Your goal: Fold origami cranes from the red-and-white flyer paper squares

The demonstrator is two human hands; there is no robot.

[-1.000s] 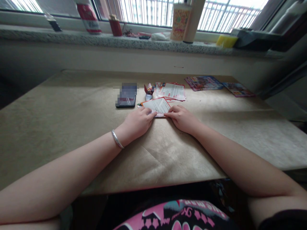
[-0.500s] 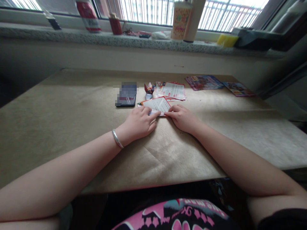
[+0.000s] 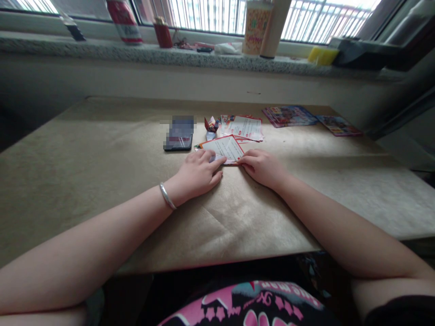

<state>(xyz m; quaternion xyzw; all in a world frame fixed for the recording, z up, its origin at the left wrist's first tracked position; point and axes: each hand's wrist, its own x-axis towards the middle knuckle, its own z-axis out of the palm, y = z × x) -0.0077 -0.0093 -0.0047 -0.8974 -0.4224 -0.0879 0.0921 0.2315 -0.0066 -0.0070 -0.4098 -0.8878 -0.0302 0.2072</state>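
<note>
A white printed sheet of paper (image 3: 227,147) with red edges lies partly folded in front of me, its near edge between my hands. My left hand (image 3: 200,171) rests on its left part, fingers stretched out and apart, the index finger pressing on the near strip. With fingertips drawn together, my right hand (image 3: 261,166) pinches the near right corner. Just beyond lie a small folded paper piece (image 3: 211,125) with dark red and coloured print, and several similar printed sheets (image 3: 246,128) in a loose pile. Left of these is a phone (image 3: 180,136).
Colourful printed sheets (image 3: 290,116) lie at the far right of the table (image 3: 102,181), with another sheet (image 3: 340,125) beside them. On the stone windowsill (image 3: 190,58) stand a red-and-white can (image 3: 125,22), a red holder (image 3: 163,34), a patterned cup (image 3: 257,29) and a yellow object (image 3: 322,56).
My right hand has slid slightly to the right along the near edge of the paper, uncovering more of its printed right part. My left hand has stayed nearly in place.
</note>
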